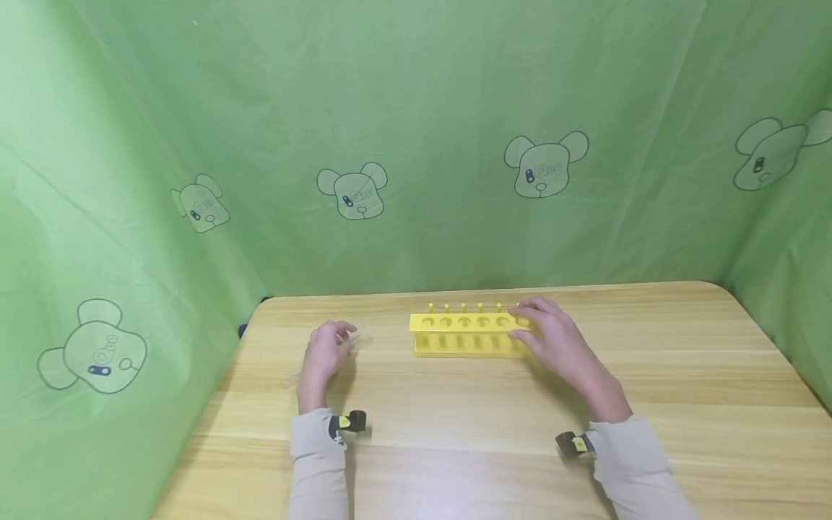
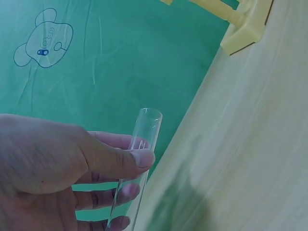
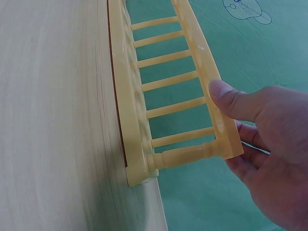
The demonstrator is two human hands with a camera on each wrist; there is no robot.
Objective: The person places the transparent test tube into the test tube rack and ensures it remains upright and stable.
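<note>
A clear test tube (image 2: 147, 126) is pinched between the thumb and fingers of my left hand (image 1: 325, 355), left of the rack. Its open rim points up in the left wrist view, while its lower part runs down past my fingers and out of the frame. My right hand (image 1: 559, 343) grips the right end of a yellow test tube rack (image 1: 463, 345). In the right wrist view the thumb (image 3: 224, 94) lies on the rack's top bar, with fingers behind it. The rack stands upright; its visible top holes have no tubes in them.
A light wooden table (image 1: 455, 433) carries the rack near its back edge. Green curtain (image 1: 442, 238) with printed bear heads hangs behind and at both sides. Short yellow pegs (image 1: 464, 308) stick up along the rack's rear side.
</note>
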